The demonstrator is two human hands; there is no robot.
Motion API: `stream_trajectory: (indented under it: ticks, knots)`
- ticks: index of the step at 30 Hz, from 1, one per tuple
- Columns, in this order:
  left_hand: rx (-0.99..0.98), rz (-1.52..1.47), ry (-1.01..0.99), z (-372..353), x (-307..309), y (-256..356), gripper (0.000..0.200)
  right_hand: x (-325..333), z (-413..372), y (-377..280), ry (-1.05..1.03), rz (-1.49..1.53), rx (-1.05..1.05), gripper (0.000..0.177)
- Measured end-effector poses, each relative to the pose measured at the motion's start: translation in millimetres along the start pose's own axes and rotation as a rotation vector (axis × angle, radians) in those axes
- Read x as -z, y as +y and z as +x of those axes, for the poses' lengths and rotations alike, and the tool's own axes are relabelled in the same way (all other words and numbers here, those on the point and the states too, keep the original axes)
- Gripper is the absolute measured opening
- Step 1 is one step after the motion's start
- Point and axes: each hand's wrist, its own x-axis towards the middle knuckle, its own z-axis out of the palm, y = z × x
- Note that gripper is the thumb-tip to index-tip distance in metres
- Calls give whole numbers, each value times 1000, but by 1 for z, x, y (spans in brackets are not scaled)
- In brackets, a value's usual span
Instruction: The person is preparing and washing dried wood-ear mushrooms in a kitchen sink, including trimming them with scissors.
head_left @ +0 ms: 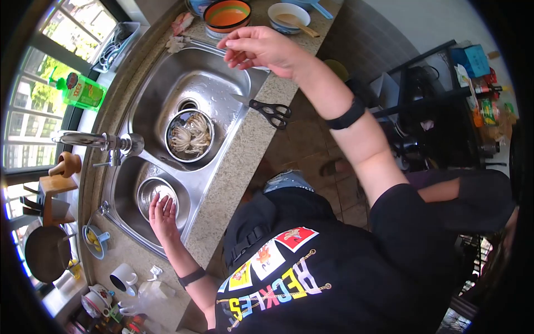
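My left hand (163,216) hovers over the smaller sink basin at the lower left, fingers apart and holding nothing. Beneath its fingertips a round metal bowl (146,192) lies in that basin. My right hand (258,50) is raised near the top edge of the larger basin (161,83), loosely curled with fingers apart and empty. A round bowl with pale squid-like pieces (191,135) rests in the larger basin, beside the drain. Scissors with black handles (271,112) lie on the counter edge, blades over the sink rim.
A faucet (100,140) stands behind the sink, near a green soap bottle (83,91). An orange bowl (227,15) and a white bowl with a wooden spoon (282,18) are at the top. Below are a blue strainer (101,236) and white mug (123,276). Another person's arm (439,191) shows at right.
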Motion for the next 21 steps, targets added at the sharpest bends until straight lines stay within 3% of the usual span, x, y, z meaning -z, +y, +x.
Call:
stream_trajectory:
  ticks: [2, 5, 6, 7, 8, 10, 12, 17, 21]
  knots:
    - [30, -3, 1, 1, -2, -6, 28, -23, 3, 11, 175, 67, 147, 18]
    - [55, 6, -51, 4, -9, -10, 29, -88, 22, 69, 94, 228, 191, 11]
    - [63, 6, -60, 3, -13, -10, 29, -121, 30, 99, 129, 173, 189, 12]
    - [69, 20, -68, 4, -17, -8, 30, -146, 27, 116, 197, -134, 363, 13]
    - [63, 33, -72, 2, -23, -5, 30, -160, 24, 123, 107, -173, 336, 10]
    - [36, 19, -80, -4, -32, 2, 30, -168, 6, 107, 96, -297, 276, 10]
    - [19, 0, -70, -8, -32, 5, 29, -163, 13, 115, 106, -311, 341, 11]
    - [3, 6, 46, -13, -24, -2, 30, -138, 32, 133, -46, -272, 275, 13]
    - [82, -194, 108, -7, -16, -18, 30, -116, 53, 173, -114, -127, 33, 13]
